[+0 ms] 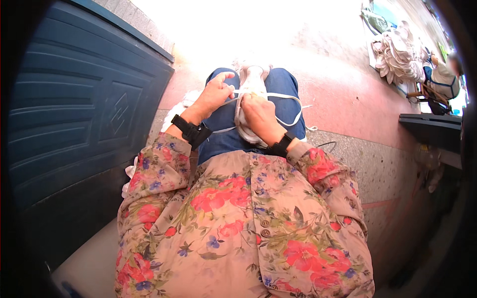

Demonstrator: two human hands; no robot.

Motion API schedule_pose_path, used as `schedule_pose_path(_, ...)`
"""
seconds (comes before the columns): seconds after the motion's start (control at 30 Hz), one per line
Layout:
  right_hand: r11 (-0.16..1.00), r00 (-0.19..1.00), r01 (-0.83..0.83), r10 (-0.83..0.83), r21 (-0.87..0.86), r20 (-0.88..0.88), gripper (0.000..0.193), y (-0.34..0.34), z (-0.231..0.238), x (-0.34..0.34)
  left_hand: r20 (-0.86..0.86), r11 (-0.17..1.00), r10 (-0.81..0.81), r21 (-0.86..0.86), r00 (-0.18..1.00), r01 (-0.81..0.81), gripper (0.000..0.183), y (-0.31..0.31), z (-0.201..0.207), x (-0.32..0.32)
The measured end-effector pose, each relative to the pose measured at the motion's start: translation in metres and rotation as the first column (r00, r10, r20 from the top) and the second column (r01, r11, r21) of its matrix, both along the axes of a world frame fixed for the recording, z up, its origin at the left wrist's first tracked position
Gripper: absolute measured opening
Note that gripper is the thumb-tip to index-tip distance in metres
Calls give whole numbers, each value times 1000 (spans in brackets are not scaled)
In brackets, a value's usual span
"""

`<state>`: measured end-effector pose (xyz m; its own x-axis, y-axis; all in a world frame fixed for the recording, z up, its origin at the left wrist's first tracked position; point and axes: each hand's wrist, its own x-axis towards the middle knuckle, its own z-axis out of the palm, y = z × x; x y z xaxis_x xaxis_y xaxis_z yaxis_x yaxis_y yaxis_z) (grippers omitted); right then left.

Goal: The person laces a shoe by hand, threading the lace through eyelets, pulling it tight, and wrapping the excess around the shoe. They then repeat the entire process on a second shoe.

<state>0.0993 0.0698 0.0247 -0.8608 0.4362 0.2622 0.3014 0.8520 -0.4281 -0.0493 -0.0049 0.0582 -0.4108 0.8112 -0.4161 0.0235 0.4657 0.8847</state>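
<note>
A white shoe [253, 78] lies lengthwise on my lap, between my thighs in blue jeans. White shoelace [285, 96] runs across it, with a loose loop hanging over my right thigh and another strand trailing over the left one. My left hand [214, 97] is beside the shoe's left side, its forefinger stretched out while thumb and other fingers pinch the lace. Over the middle of the shoe, my right hand [260, 117] is closed with fingertips at the lacing, partly covering it. Both wrists carry black bands.
A dark blue panelled door [79, 94] stands close on my left. More white material [175, 113] shows beside my left leg. At the far right are a heap of pale shoes [400, 52], a seated person [443, 79] and a dark ledge [430, 128].
</note>
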Motion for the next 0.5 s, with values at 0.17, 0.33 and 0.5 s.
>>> schedule_pose_path(0.17, 968, 956, -196, 152, 156, 252, 9, 5, 4, -7, 82, 995, 97, -8, 992, -97, 47, 3, 4, 7)
schedule_pose_path(0.33, 44, 982, -156, -105, -987, -160, 14, 61, 93, 70, 163, 987, 158, -41, 974, -154, 47, 4, 7, 3)
schedule_pose_path(0.5, 29, 364, -879, -604, -475, -709, 27, 114, 169, 204, 94, 991, 116, -80, 989, -109, 36, 13, -11, 9)
